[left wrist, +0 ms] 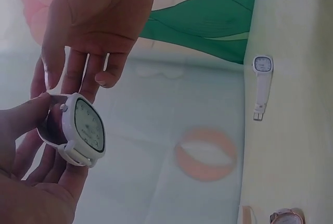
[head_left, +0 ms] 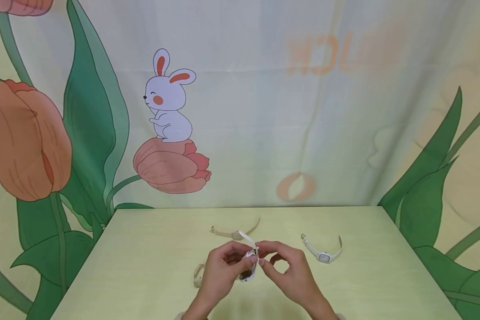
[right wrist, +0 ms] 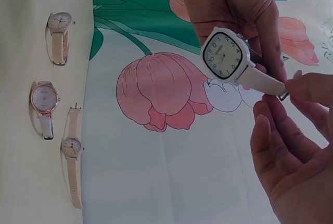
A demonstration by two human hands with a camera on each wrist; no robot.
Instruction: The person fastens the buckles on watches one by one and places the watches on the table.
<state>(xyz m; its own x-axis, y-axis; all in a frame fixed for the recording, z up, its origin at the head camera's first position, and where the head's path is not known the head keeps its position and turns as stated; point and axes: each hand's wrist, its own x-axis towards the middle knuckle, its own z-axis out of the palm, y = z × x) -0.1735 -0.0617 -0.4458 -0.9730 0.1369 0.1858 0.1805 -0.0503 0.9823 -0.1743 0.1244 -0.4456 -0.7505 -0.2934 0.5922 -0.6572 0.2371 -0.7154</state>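
A white wristwatch point(right wrist: 225, 54) with a squarish face is held up between both hands over the table. My left hand point(head_left: 222, 268) grips its case and band, thumb on the inner side. My right hand point(head_left: 287, 270) pinches the white strap by the metal buckle point(right wrist: 283, 97), thumb against fingertips. The strap's free end point(head_left: 246, 238) sticks up above the fingers in the head view. Fingers hide part of the buckle, so I cannot tell whether it is fastened.
On the pale table point(head_left: 136, 249) lie a white watch point(head_left: 324, 257) to the right, a beige-strapped watch point(head_left: 237, 235) behind the hands and another beige watch point(head_left: 198, 281) beside the left wrist. A rose-rimmed watch point(right wrist: 45, 99) shows in the right wrist view. A printed curtain point(head_left: 240, 133) hangs behind.
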